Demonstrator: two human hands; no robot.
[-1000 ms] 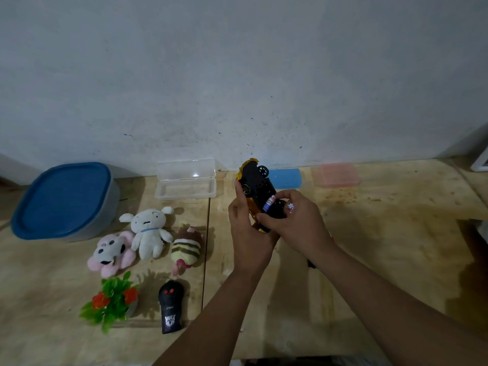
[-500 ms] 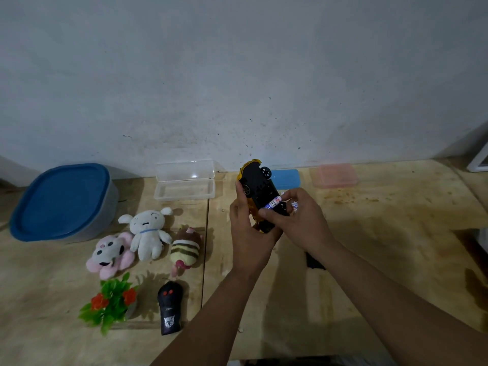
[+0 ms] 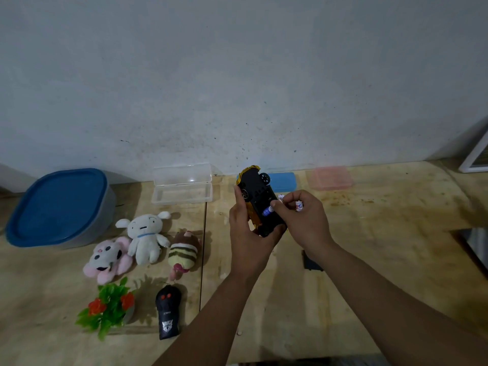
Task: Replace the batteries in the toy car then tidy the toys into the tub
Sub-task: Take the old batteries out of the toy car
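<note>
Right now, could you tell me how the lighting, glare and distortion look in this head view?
Head view: dim, soft light, with faint shadows beside the plush toys; a small glare spot on the clear box; wide-angle bending curves the table edge; the battery label near the right hand is too blurred to read.

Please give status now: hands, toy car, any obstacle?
Left hand holds toy car underside up. Right hand pinches battery at the car, another battery in fingers. Tub lid on.
</note>
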